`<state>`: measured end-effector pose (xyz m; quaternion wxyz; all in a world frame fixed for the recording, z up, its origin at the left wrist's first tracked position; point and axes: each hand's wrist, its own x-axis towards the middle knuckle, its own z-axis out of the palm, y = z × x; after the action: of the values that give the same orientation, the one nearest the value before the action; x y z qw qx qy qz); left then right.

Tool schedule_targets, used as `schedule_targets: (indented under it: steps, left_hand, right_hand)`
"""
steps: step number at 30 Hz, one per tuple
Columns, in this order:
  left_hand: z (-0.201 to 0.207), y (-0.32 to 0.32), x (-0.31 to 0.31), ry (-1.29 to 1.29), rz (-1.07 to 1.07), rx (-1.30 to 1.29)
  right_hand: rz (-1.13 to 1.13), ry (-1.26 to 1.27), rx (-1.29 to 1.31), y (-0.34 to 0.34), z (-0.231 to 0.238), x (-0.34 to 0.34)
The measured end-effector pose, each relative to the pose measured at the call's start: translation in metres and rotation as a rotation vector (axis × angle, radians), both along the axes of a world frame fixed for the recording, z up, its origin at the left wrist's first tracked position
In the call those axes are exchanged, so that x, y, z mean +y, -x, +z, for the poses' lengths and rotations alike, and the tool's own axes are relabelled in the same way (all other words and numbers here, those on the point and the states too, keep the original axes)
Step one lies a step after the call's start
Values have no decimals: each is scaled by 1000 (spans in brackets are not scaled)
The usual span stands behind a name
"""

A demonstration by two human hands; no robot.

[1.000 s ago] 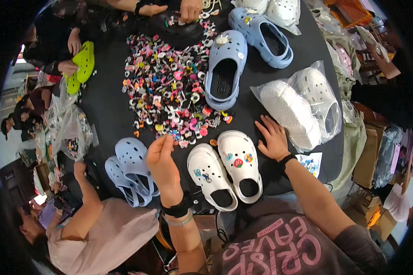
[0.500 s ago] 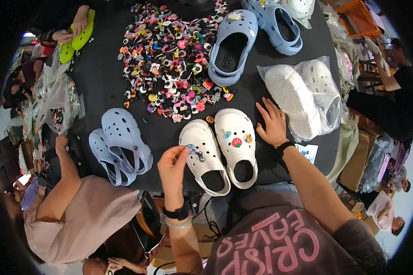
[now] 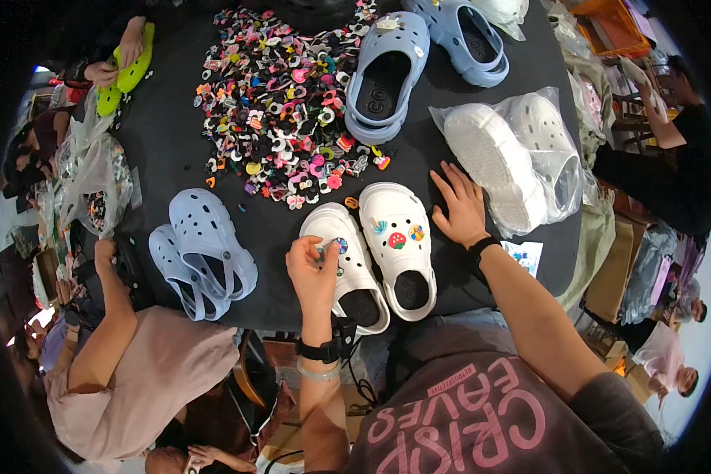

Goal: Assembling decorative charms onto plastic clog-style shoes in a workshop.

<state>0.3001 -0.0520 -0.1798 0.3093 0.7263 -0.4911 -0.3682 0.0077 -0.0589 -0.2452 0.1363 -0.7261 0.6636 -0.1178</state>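
Two white clogs (image 3: pixel 387 207) stand side by side in front of me, toes away. The right one carries a strawberry shoe charm (image 3: pixel 396 239), a blue-green one and a round multicoloured one. Over the toe of the left clog (image 3: pixel 359 265), my left hand (image 3: pixel 313 272) pinches a small blue round shoe charm (image 3: pixel 340 246) against the upper. Its fingers partly cover another charm there. My right hand (image 3: pixel 460 207) lies flat on the black table with fingers spread, between the right clog and a bagged white pair (image 3: pixel 494 162), holding nothing.
A big heap of colourful charms (image 3: pixel 280 103) spreads beyond the clogs. Light-blue clogs stand at the left (image 3: pixel 205 229) and far right (image 3: pixel 387 87). At the far left another person's hands (image 3: pixel 130 47) hold lime-green clogs (image 3: pixel 137 63). A seated neighbour (image 3: pixel 138 379) is at my left.
My left hand has moved right, carrying the blue charm onto the left white clog. My right hand stays flat on the table. The whole view has shifted slightly.
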Motion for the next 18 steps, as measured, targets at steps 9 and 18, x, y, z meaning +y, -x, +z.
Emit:
schedule_targets:
  steps: [9, 18]
  left_hand:
    - [22, 12, 7, 209, -253, -337]
    - [29, 8, 27, 89, -137, -61]
  right_hand:
    - [-4, -4, -29, 3, -1, 1]
    - [-2, 5, -31, 2, -1, 1]
